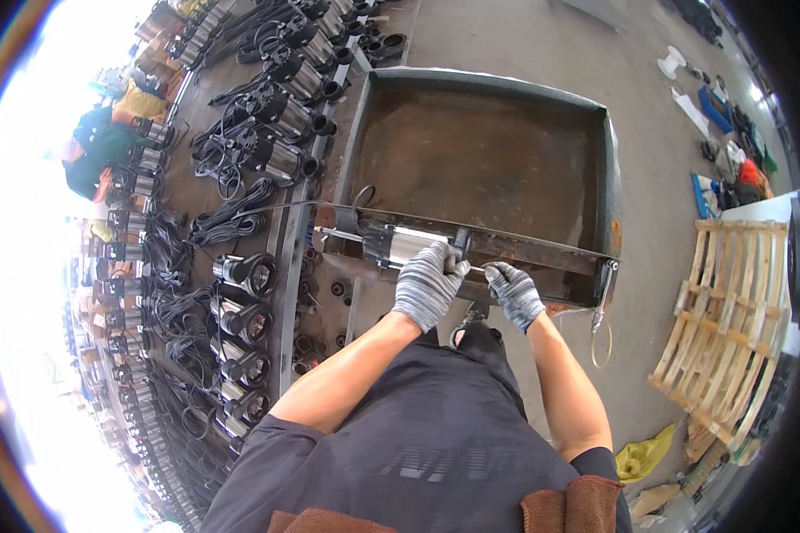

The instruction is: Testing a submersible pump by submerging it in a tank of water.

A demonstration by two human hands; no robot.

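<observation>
A silver, black-ended submersible pump (411,246) lies on its side along the near edge of a water-filled metal tank (610,169). My left hand (430,282), in a grey striped knit glove, is closed over the pump's right part, its fingers curled near the black end. My right hand (514,291), gloved alike, pinches a thin rod-like piece (477,268) that points at that end; its far tip is hidden by the left hand. A metal fitting (338,234) sticks out at the pump's left end, with a black cable (284,206) running off left.
Several similar pumps (280,160) with coiled cables stand in rows on the left. A steel rail (286,333) runs between them and me. On the right are a wooden pallet (720,320), a hanging hose (600,351) and a yellow sack (644,455). Another person (93,151) works at far left.
</observation>
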